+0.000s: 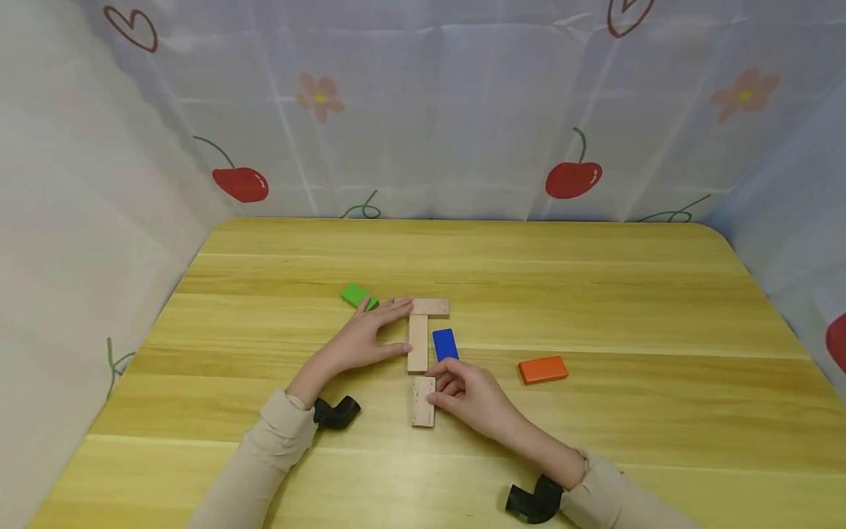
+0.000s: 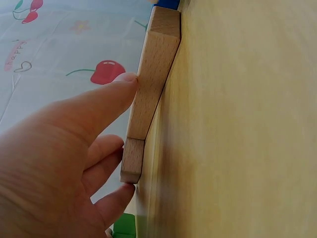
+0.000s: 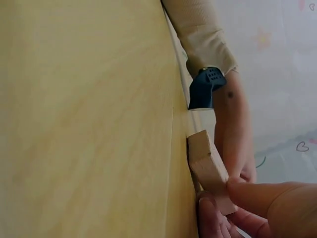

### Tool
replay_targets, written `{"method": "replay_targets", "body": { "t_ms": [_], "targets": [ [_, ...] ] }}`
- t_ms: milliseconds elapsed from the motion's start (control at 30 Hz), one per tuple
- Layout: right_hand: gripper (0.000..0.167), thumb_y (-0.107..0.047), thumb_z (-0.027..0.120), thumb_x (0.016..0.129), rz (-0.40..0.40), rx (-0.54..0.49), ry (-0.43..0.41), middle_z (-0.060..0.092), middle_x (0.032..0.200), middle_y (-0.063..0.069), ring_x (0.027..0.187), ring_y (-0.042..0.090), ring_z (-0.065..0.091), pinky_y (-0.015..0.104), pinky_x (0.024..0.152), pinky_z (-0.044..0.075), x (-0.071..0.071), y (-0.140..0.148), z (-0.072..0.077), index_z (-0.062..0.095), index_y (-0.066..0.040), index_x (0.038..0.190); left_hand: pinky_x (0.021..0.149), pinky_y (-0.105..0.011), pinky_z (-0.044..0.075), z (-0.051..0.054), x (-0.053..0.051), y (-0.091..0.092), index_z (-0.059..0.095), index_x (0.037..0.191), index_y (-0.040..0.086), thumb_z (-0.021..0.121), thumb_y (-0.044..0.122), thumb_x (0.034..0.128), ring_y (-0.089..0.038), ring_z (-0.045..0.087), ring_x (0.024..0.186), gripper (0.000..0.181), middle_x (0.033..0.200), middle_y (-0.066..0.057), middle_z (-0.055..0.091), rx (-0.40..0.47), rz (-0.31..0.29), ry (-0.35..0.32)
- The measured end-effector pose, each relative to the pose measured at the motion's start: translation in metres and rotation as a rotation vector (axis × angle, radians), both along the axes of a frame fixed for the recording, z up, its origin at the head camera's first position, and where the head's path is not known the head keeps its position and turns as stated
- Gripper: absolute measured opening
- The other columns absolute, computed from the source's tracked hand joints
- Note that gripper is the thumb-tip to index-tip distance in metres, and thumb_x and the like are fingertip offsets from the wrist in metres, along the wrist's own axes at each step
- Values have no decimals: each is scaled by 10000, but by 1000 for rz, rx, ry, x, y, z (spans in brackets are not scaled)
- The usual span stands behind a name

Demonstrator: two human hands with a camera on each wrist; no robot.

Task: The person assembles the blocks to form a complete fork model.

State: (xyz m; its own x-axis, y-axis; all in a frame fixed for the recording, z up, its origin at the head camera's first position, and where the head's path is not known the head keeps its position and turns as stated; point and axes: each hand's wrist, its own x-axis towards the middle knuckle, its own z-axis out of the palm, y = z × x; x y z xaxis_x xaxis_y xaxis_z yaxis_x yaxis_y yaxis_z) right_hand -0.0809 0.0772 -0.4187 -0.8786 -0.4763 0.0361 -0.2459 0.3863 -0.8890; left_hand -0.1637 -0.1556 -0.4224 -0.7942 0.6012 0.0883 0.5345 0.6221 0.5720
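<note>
Now, right hand (image 1: 481, 400): pinches six-o'clock plain block (image 1: 423, 402).
Left hand (image 1: 357, 339): spread, touching twelve-o'clock block pair (image 1: 418, 344).
Plain block: probably light, stiff; hold long sides.

**Wooden worktop (image 1: 661, 294), rounded at its far corners**

From my station I see a yellow-toned wooden surface, its grain running side to side, parallel to the straight far edge. Around the middle I make out the crosswise plain block (image 1: 434, 306), lying along the far edge's direction. The lengthwise plain block (image 1: 418, 342) meets its near side and points toward the near edge. Just right of that one sits the blue block (image 1: 445, 344), slightly askew. The green block (image 1: 353, 294) lies at a slant, nearest the far left corner. I have the orange block (image 1: 543, 369) well apart, toward the right edge. For the nearest plain block (image 1: 423, 402), I can't tell whether it touches the wood.
</note>
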Motion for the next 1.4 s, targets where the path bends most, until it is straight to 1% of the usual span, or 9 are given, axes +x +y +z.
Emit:
{"method": "replay_targets", "body": {
  "t_ms": [167, 333, 433, 633, 767, 867, 967, 1067, 1400],
  "targets": [
    [252, -68, 748, 799, -15, 24, 60, 607, 851, -11, 705, 86, 585, 233, 620, 515, 3, 1, -1, 676, -7, 1033, 1085, -475, -56, 0, 1, 1, 384, 1439, 95, 647, 389, 882, -271, 224, 1362, 683, 1476, -31, 325, -9, 4, -5],
    [467, -97, 806, 735, 43, 56, 79, 561, 888, 3, 722, 84, 562, 209, 619, 511, 8, 6, -1, 632, 33, 1148, 1084, -483, -55, 1, 1, 1, 388, 1436, 92, 655, 379, 879, -270, 226, 1361, 682, 1475, -33, 323, -6, 4, -8],
    [556, -104, 828, 707, 66, 90, 99, 544, 893, -6, 725, 84, 549, 201, 624, 506, 9, 6, -1, 601, 46, 1192, 1084, -485, -52, 2, 1, 0, 388, 1436, 90, 658, 373, 878, -267, 225, 1362, 682, 1475, -33, 322, -2, 4, -7],
    [573, -167, 831, 712, 37, 153, 155, 517, 823, -42, 677, 68, 505, 200, 573, 470, 11, 1, 0, 611, 41, 1199, 1084, -490, -48, 2, 1, -1, 386, 1436, 83, 659, 367, 879, -271, 225, 1361, 682, 1473, -41, 325, -4, 3, -8],
    [664, -252, 837, 700, 20, 229, 185, 457, 779, -50, 633, 58, 429, 198, 508, 399, 15, -1, 2, 585, 35, 1243, 1085, -482, -49, 2, 1, 0, 385, 1437, 86, 650, 373, 884, -266, 223, 1362, 678, 1475, -37, 322, -12, 0, -7],
    [729, -299, 838, 692, 18, 291, 214, 438, 817, -37, 629, 60, 388, 196, 500, 372, 17, -3, 3, 557, 47, 1268, 1086, -480, -50, 2, 0, 0, 382, 1439, 91, 646, 377, 886, -264, 223, 1363, 677, 1477, -33, 319, -16, 0, -5],
    [734, -317, 824, 713, 15, 330, 241, 455, 894, -23, 644, 64, 386, 192, 520, 386, 17, -5, 3, 542, 61, 1276, 1085, -482, -51, 2, 0, 0, 381, 1440, 92, 651, 374, 883, -264, 225, 1362, 680, 1477, -33, 320, -16, 4, -6],
    [699, -298, 811, 737, 4, 340, 250, 473, 936, -5, 649, 72, 393, 191, 526, 393, 17, -7, 3, 544, 65, 1271, 1087, -474, -52, 3, 0, 0, 378, 1442, 97, 651, 376, 883, -260, 222, 1364, 682, 1478, -29, 318, -17, 6, -10],
    [666, -282, 796, 758, -7, 335, 243, 460, 908, -11, 628, 67, 384, 184, 499, 387, 17, -8, 2, 548, 68, 1267, 1086, -483, -46, 3, 1, 1, 377, 1442, 88, 647, 384, 883, -283, 216, 1363, 688, 1479, -36, 318, -11, 0, -6]
  ]
}}
